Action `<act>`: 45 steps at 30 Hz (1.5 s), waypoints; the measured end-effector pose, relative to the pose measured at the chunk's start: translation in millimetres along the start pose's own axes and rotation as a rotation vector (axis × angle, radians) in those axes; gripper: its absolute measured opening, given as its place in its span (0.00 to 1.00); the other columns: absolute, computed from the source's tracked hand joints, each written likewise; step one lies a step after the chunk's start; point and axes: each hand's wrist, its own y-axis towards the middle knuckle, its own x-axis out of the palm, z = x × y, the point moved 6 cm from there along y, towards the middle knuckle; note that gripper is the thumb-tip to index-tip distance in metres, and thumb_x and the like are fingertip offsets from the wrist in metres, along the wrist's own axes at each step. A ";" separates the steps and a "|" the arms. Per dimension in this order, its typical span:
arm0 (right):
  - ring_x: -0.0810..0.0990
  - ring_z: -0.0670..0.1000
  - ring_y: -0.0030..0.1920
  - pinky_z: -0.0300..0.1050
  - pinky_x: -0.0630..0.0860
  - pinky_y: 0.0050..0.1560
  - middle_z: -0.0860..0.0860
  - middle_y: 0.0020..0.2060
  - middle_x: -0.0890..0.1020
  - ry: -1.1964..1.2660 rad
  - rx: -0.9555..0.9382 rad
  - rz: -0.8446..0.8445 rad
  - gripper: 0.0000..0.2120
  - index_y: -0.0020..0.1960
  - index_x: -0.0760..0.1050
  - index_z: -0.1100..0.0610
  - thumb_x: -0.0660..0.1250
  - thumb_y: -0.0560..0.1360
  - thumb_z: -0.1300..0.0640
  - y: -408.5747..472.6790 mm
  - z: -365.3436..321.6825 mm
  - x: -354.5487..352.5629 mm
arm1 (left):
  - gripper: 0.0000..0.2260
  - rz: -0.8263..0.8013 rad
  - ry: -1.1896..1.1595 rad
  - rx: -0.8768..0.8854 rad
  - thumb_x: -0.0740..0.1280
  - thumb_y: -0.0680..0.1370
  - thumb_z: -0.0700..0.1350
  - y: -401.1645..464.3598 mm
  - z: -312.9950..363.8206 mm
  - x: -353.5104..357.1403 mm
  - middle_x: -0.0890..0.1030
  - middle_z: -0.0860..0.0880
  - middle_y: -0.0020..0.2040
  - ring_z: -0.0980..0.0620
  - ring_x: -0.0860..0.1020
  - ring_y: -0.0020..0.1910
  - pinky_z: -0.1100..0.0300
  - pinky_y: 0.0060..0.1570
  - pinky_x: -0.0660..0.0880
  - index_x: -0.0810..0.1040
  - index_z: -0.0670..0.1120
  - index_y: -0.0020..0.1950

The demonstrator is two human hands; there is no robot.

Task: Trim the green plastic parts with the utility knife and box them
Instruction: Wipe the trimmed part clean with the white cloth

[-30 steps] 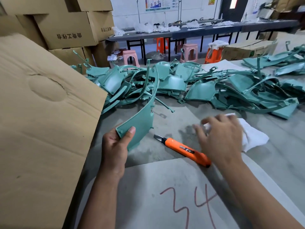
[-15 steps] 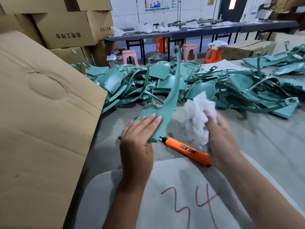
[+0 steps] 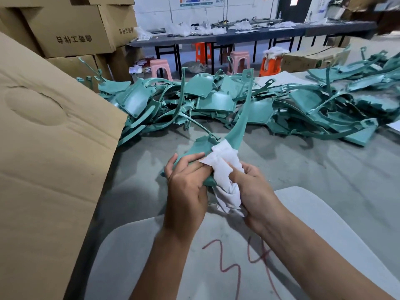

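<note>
L hand: fingers curled round wide end of green part, held above table.
R hand: fingers pinching white cloth vs. part.
Part: narrow end points up.
Pile: more green parts, far side of table.
Box: cardboard, left.

Head view, forward-down, close over worktable

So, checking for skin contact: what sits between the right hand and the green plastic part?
A crumpled white cloth, gripped by the right hand against the curved green plastic part, seen in the head view.
</note>
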 end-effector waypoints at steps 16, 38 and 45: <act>0.80 0.61 0.39 0.56 0.79 0.41 0.66 0.44 0.83 0.043 -0.188 0.344 0.08 0.53 0.80 0.63 0.66 0.84 0.58 26.3 -31.1 -66.0 | 0.25 -0.121 -0.215 -0.013 0.64 0.68 0.30 0.9 5.7 2.3 0.85 0.58 0.58 0.58 0.79 0.62 0.40 0.68 0.67 0.86 0.49 0.59; 0.77 0.55 0.42 0.52 0.75 0.45 0.53 0.41 0.80 -0.529 -0.445 0.969 0.08 0.47 0.76 0.58 0.68 0.81 0.53 25.2 -57.0 -156.1 | 0.23 -0.178 -0.402 -0.182 0.68 0.72 0.21 -1.9 -43.4 -27.9 0.87 0.55 0.51 0.53 0.75 0.69 0.45 0.69 0.73 0.89 0.49 0.44; 0.74 0.52 0.47 0.47 0.68 0.49 0.47 0.45 0.78 -1.077 -0.985 0.145 0.07 0.51 0.81 0.56 0.65 0.78 0.56 4.1 -63.9 -42.2 | 0.19 -0.086 -0.173 -0.111 0.67 0.70 0.27 -1.5 -43.8 -33.2 0.85 0.57 0.55 0.48 0.75 0.70 0.36 0.73 0.62 0.88 0.50 0.39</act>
